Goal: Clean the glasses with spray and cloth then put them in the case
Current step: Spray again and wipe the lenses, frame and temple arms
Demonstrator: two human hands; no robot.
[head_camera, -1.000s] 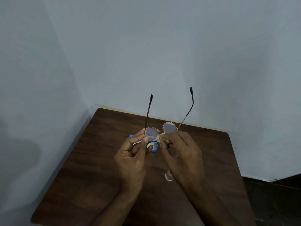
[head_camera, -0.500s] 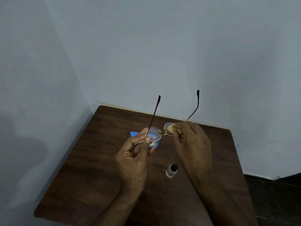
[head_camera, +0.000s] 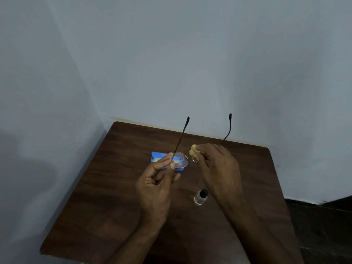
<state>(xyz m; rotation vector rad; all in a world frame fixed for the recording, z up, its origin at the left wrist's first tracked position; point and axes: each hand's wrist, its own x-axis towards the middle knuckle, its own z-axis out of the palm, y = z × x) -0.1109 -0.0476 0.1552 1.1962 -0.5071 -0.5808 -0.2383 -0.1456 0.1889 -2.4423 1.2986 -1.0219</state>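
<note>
We've got the dark wood counter (head_camera: pixel 118 187) tucked into a wall corner, with bare room on every side of us. Our left hand (head_camera: pixel 158 185) pinches the glasses (head_camera: pixel 180 160) at the left lens rim, arms pointing away, likely to keep that side steady. Our right hand (head_camera: pixel 219 168) is closed on the yellow cloth (head_camera: pixel 194 152), pressing it over the right lens. The blue case (head_camera: pixel 158 159) waits on the counter beneath the glasses, and the small spray bottle (head_camera: pixel 200 197) stands upright nearer us, clear of both hands.
</note>
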